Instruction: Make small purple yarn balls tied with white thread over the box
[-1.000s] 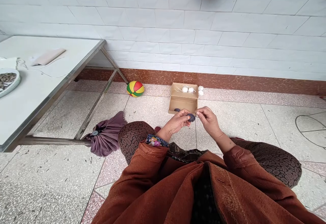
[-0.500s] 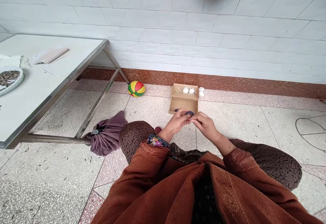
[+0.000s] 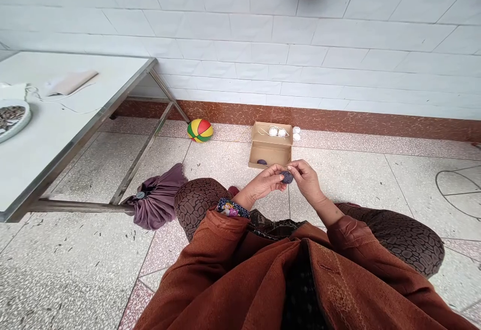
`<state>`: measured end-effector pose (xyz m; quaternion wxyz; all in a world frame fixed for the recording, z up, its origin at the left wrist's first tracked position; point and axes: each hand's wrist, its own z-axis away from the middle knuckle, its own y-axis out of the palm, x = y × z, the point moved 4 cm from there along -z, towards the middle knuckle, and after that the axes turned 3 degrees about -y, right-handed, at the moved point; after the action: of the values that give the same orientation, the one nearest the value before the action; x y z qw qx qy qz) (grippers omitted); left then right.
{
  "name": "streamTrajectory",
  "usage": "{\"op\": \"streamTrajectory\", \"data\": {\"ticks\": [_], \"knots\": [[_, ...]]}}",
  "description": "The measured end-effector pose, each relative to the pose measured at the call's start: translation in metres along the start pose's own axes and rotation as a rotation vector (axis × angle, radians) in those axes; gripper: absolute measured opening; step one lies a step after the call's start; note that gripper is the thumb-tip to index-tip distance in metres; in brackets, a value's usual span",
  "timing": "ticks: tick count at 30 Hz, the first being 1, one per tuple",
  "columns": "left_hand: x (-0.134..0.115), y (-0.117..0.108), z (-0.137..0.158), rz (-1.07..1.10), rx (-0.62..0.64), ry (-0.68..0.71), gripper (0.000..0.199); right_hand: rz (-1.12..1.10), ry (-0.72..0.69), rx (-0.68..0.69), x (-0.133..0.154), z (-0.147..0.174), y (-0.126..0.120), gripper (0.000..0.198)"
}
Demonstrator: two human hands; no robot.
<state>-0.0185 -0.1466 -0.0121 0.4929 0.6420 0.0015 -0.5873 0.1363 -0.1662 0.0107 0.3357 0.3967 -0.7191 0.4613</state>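
A small dark purple ball of yarn (image 3: 287,177) is pinched between the fingers of my left hand (image 3: 266,182). My right hand (image 3: 306,180) has its thumb and forefinger pressed together at the top edge of the ball; a strand between them is too fine to make out clearly. Just beyond my hands, an open cardboard box (image 3: 271,150) rests on the floor. In its near half lies another dark purple ball (image 3: 262,161). Two white balls of yarn (image 3: 277,132) with loose thread sit in the raised lid part.
More white balls (image 3: 296,133) are right of the box. A striped ball (image 3: 200,130) rests by the table leg. The white table (image 3: 75,134) stands at left, with a plate (image 3: 26,119) on it. Purple cloth (image 3: 158,197) lies by my knee; a wire ring (image 3: 438,190) is at right.
My fingers have turned the dark ball, so more of it shows. My right hand has shifted slightly up at its edge. The dark ball in the box is less covered.
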Motion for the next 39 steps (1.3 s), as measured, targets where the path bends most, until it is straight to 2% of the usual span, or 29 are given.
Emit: {"op": "streamTrajectory", "data": {"ticks": [6, 14, 17, 22, 25, 27, 29, 32, 37, 39], "knots": [[0.001, 0.000, -0.002, 0.048, 0.008, 0.019, 0.061, -0.198, 0.230, 0.028, -0.020, 0.011, 0.017, 0.029], [-0.006, 0.000, -0.001, 0.162, -0.057, 0.048, 0.046, -0.167, 0.241, 0.066, -0.033, 0.022, 0.019, 0.031], [-0.009, -0.003, 0.000, 0.172, -0.092, 0.062, 0.046, -0.111, 0.171, 0.086, -0.032, 0.027, 0.018, 0.031], [-0.011, -0.015, -0.001, 0.143, -0.223, 0.122, 0.045, 0.026, -0.136, 0.166, -0.011, 0.031, 0.014, 0.021], [-0.010, -0.023, -0.003, 0.030, -0.318, 0.124, 0.045, 0.073, -0.267, 0.223, 0.004, 0.027, 0.008, 0.018], [-0.010, -0.024, -0.003, -0.076, -0.345, 0.114, 0.045, 0.102, -0.293, 0.198, 0.011, 0.020, 0.000, 0.017], [-0.010, -0.023, -0.002, -0.170, -0.321, 0.084, 0.045, 0.113, -0.293, 0.157, 0.013, 0.012, -0.008, 0.016], [-0.010, -0.016, 0.001, -0.215, -0.220, 0.024, 0.046, 0.094, -0.262, 0.122, 0.011, 0.001, -0.012, 0.017], [-0.010, -0.005, 0.005, -0.027, -0.047, -0.005, 0.065, 0.010, -0.097, 0.098, -0.002, 0.003, -0.001, 0.024], [-0.008, -0.003, 0.004, 0.035, -0.016, -0.012, 0.062, -0.028, -0.029, 0.121, -0.009, 0.009, 0.006, 0.026]]}}
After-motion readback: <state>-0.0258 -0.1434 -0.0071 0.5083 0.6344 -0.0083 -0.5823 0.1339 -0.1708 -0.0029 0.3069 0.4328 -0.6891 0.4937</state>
